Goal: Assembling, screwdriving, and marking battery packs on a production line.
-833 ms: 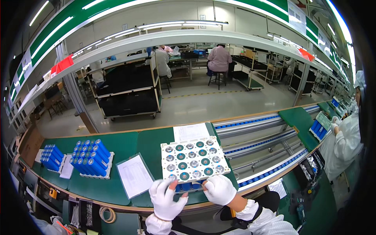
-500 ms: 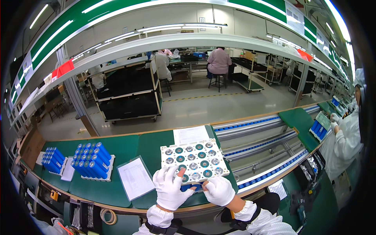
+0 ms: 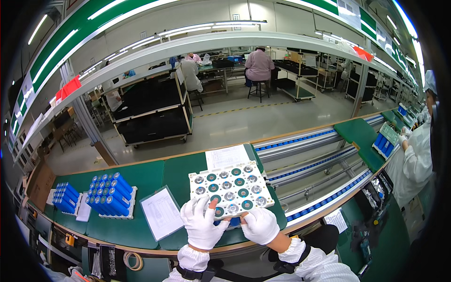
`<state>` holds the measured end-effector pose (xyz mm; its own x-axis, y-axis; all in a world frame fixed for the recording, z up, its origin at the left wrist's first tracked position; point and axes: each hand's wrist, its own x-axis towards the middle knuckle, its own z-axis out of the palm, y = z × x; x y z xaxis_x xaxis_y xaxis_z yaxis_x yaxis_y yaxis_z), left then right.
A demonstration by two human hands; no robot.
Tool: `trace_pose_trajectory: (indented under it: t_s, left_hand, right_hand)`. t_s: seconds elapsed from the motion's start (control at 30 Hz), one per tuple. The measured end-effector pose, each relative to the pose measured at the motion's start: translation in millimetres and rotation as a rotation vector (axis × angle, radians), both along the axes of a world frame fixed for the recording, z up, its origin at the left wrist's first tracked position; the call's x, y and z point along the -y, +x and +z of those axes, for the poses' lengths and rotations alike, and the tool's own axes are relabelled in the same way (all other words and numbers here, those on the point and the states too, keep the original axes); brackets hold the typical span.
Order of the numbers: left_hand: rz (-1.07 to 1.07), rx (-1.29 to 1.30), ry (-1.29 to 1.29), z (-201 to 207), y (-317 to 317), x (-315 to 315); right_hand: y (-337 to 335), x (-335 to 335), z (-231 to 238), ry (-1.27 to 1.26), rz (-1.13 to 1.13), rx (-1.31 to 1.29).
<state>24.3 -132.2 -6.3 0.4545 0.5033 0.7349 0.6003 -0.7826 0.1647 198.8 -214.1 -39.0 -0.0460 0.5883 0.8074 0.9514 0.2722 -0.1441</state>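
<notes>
A battery block under a white plate sits on a green bench (image 3: pixel 122 228), near its front edge, directly before the person wearing white gloves. The white plate (image 3: pixel 235 189) is flat and roughly rectangular, pierced by rows of round openings; in them silver cell ends alternate with dark green rings, and small holes dot the spaces between. Below its near edge, between the hands, a strip of blue cells (image 3: pixel 235 222) shows. The left hand (image 3: pixel 201 225) lies over the plate's near left part, fingers parted, the bare index tip on the plate and the thumb standing apart from it by the near edge. The right hand (image 3: pixel 261 226) has its fingers curled in at the near edge; their tips are partly hidden, so whether they pinch anything cannot be told. Compared with the earliest frame, the left hand has come forward onto the plate from just in front of it, while the right hand and the block keep their places. The pierced face points up. The plate's long axis runs left to right, its right end angled slightly away from the person, toward a paper sheet (image 3: pixel 227 156) behind the block.
</notes>
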Motion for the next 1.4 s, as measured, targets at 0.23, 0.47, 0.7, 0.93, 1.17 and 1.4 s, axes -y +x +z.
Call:
trace_pose_trajectory:
  t_s: [0.23,0.47,0.7,0.93,1.17,1.4]
  left_hand:
    - [-0.004,0.01,-0.01,4.7,3.6,-0.7]
    - [-0.043,0.073,-0.033,-3.6,0.3,-4.1]
    - [-0.1,0.047,-0.012,-4.9,-6.7,-5.1]
    - [-0.034,0.103,-0.15,-13.2,-39.6,11.8]
    - [0.416,0.089,-0.157,-27.8,-153.4,49.0]
    - [0.83,0.051,-0.406,-21.5,-252.5,138.3]
  right_hand:
    - [-2.5,-4.5,-1.6,0.013,-0.049,-0.052]
    - [2.8,0.1,4.5,0.09,-0.058,-0.06]
    - [-4.1,-1.6,29.2,-0.022,-0.158,-0.013]
    - [7.7,-5.3,21.1,-0.044,-0.11,-0.129]
    - [16.6,-9.6,19.3,-0.166,0.057,-0.242]
    - [14.8,-3.2,27.4,-0.214,-0.051,-0.137]
